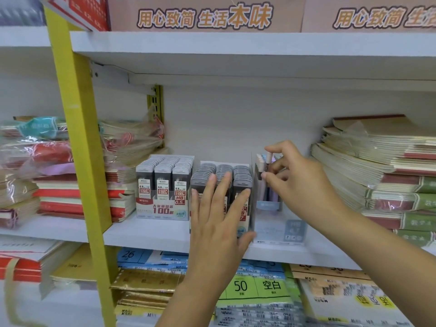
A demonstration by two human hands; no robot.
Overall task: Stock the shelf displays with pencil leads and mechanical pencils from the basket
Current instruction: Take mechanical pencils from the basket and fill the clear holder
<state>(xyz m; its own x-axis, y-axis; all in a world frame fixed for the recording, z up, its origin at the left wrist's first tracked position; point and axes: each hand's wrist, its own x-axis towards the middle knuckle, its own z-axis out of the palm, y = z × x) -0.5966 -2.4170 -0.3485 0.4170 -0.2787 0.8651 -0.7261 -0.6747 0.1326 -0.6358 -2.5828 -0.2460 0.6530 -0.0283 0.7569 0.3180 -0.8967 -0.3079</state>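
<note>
Looking down from my head camera: my left hand (219, 208) is flat, fingers straight and slightly spread, pressing on the front of the middle lead box (243, 177), with the thumb down by its lower right corner. My right hand (299, 185) pinches a pale-capped mechanical pencil (269, 158) between thumb and forefinger. The pencil is upright at the top of the clear pencil display (278, 232), which stands just beside the lead box on its right (more pastel pencils stand at the back of it). A second lead box (165, 185), marked 0.5 HB, sits just to the left with three packed rows. All of it stands on the white shelf (146, 230), with notebook stacks (377, 161) on either side.
</note>
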